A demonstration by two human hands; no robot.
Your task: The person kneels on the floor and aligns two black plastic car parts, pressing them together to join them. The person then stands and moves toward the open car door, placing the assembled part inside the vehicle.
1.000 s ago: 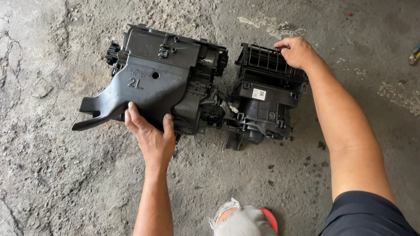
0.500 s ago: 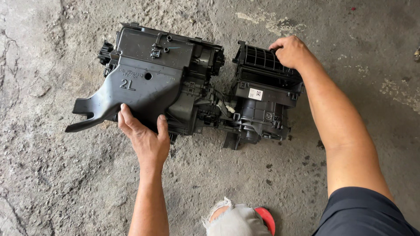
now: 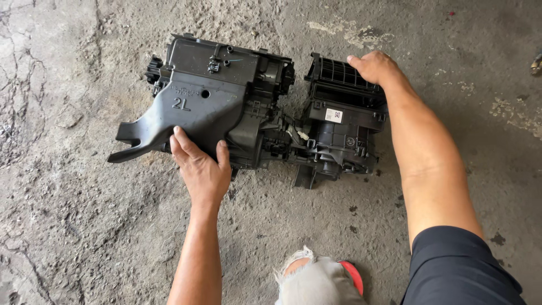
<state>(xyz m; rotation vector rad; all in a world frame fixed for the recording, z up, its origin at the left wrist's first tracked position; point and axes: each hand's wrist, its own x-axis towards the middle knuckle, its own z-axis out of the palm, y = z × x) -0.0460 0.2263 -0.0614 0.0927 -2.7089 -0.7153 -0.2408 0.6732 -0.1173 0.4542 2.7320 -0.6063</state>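
A large black plastic heater and blower housing (image 3: 226,101) lies on a rough concrete floor (image 3: 84,226). Its left part has a curved duct outlet pointing left. The right part is a boxy blower section (image 3: 341,127) with a grille on top and a small white label. My left hand (image 3: 200,169) presses on the near edge of the left part, fingers spread over the plastic. My right hand (image 3: 375,66) grips the far top corner of the blower section by the grille.
My knee in torn grey trousers (image 3: 316,282) and a red shoe edge (image 3: 353,277) show at the bottom. A small metal item (image 3: 535,65) lies at the right edge. The floor is cracked and stained around the housing.
The housing and both hands keep the same hold. The whole scene has shifted a little in view, as my head moved slightly.
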